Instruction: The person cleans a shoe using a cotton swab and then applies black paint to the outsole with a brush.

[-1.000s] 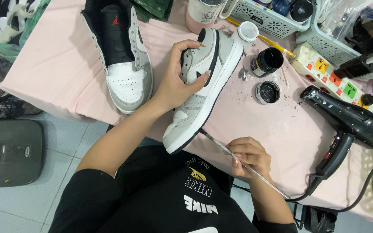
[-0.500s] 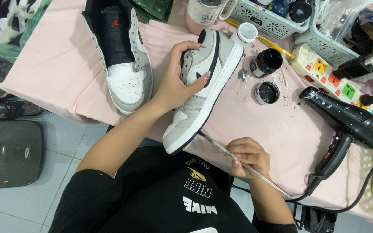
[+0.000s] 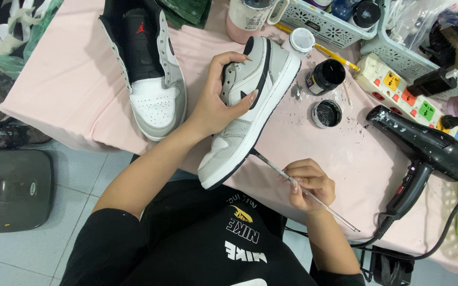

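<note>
A: What has moved since the earlier frames?

B: Very little. The grey-and-white sneaker (image 3: 250, 111) stays tilted on its side at the near edge of the counter (image 3: 70, 90), and the left hand (image 3: 223, 95) keeps its hold on it; the brush tip sits at much the same spot on the sole.

A: And in the head view, how do the hands stand?

B: The left hand's fingers (image 3: 237, 58) are wrapped over the sneaker's collar and side, closed on it, thumb against the black stripe. The right hand (image 3: 309, 182) pinches a thin paintbrush (image 3: 303, 190), its fingers closed around the shaft, and the bristle end touches the dark edge of the sole.

A: What lies around them?

B: A second sneaker (image 3: 147, 74) lies well apart to the left on the pink cloth. Just right of the held shoe stand an open jar of black paint (image 3: 327, 76) and its lid (image 3: 326, 113). Further right rest a black hair dryer (image 3: 425, 143) and a power strip (image 3: 404, 90).
</note>
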